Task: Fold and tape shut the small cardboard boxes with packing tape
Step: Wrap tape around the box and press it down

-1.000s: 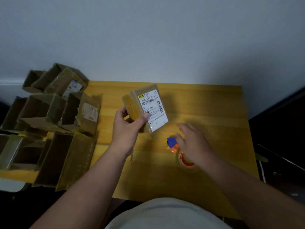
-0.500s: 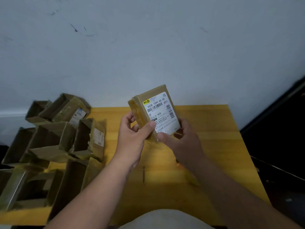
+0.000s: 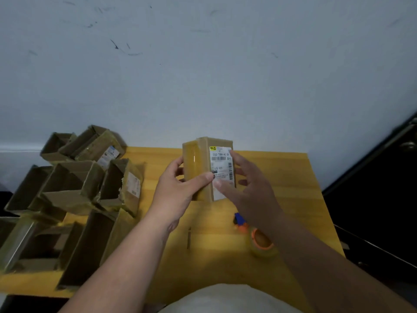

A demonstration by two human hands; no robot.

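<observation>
Your left hand (image 3: 178,190) grips the closed labelled box (image 3: 203,168) above the table (image 3: 293,199), thumb across its front. Your right hand (image 3: 250,188) holds its right side, fingers curled behind. Tape roll (image 3: 262,243) lies below the right wrist.

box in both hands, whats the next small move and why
Probably set the box down onto the stack of boxes on the left: its faces look glossy with tape, both the left hand and right hand hold it, and the tape roll lies unused.
</observation>
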